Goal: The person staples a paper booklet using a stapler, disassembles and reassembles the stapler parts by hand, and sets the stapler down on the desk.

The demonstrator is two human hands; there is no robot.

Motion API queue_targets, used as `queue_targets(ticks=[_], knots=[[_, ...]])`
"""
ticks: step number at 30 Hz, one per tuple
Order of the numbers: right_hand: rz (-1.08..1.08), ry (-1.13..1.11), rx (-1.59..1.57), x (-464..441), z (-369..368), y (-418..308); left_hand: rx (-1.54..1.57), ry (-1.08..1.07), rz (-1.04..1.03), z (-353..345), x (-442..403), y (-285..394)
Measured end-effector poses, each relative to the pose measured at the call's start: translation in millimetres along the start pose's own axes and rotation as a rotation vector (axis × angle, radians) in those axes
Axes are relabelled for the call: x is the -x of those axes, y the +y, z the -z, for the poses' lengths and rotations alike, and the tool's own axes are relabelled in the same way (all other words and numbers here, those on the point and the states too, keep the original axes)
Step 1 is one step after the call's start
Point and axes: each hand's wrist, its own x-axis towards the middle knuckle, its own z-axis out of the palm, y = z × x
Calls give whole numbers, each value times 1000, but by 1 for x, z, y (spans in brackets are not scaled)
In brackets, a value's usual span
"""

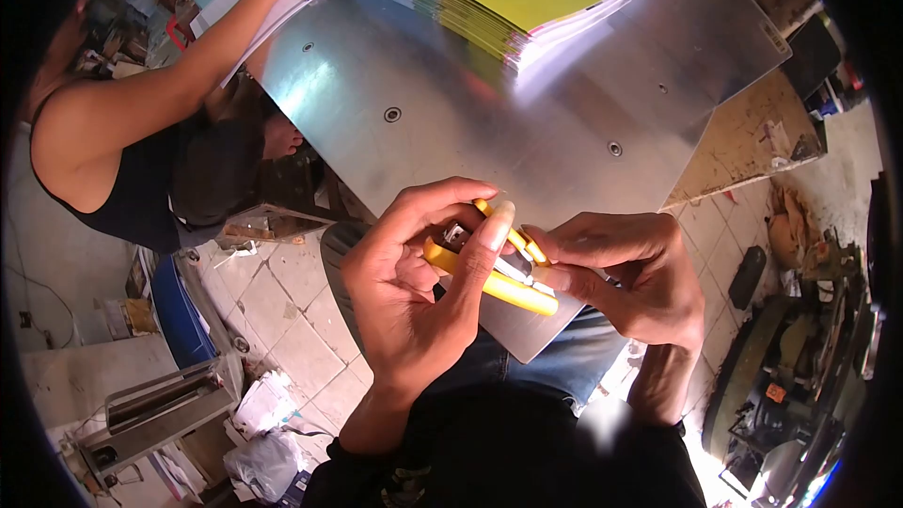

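A yellow stapler (519,295) is held above my lap, its yellow parts spread apart so the metal inside shows. My left hand (414,273) is wrapped round its rear end, with the thumb lying across the top part. At the front end, the thumb and index finger of my right hand (625,273) are pinched together on the stapler. Whether a small piece sits between those right fingertips cannot be made out. Beyond my hands, a stack of printed booklets (499,0) with yellow-green covers lies on the metal table (451,122).
On the left sits another person (122,122), one arm stretched over papers (273,5) on the table. Dark machinery (790,395) stands on the right. A metal frame (165,404) and plastic-wrapped items (268,461) are at lower left on the tiled floor (296,348).
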Motion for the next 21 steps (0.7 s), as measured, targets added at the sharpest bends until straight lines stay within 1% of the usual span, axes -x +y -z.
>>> queue_targets(ticks=[3, 5, 6, 7, 8, 9, 10, 11, 12, 13, 15, 16, 17, 19, 20, 21], knots=[[-1, 43, 3, 1, -2, -1, -37, -2, 43, 1, -1, 2], [72, 68, 138, 1, -3, -10, -107, -57, -131, 6, 2, 1], [72, 69, 137, 2, -4, -14, -33, -39, -131, 5, 4, 2], [102, 105, 208, 3, -7, -18, -34, -41, -129, 8, 3, 3], [132, 139, 280, 4, -8, -20, -125, -97, -160, 15, 3, 4], [131, 139, 281, 5, -7, -19, -215, -152, -192, 20, 2, 5], [196, 154, 355, 6, -7, -16, -311, -144, -217, 22, -2, 8], [260, 167, 429, 6, -6, -13, -318, -180, -176, 25, -5, 9], [258, 165, 429, 6, -6, -13, -326, -216, -136, 28, -8, 9], [240, 142, 504, 5, -4, -12, -222, -217, -18, 27, -8, 9], [221, 120, 580, 2, 0, -9, -223, -226, 8, 29, -9, 4], [199, 73, 555, 0, 2, -7, -225, -232, 33, 30, -9, -1], [178, 27, 530, -1, 4, -4, -299, -201, -98, 30, -6, -12], [154, 17, 508, 0, 6, -1, -415, -146, -195, 38, -4, -23], [145, -12, 510, 0, 8, 0, -416, -146, -194, 43, -3, -23], [134, -42, 511, 0, 8, 2, -489, -204, -205, 44, -6, -19]])
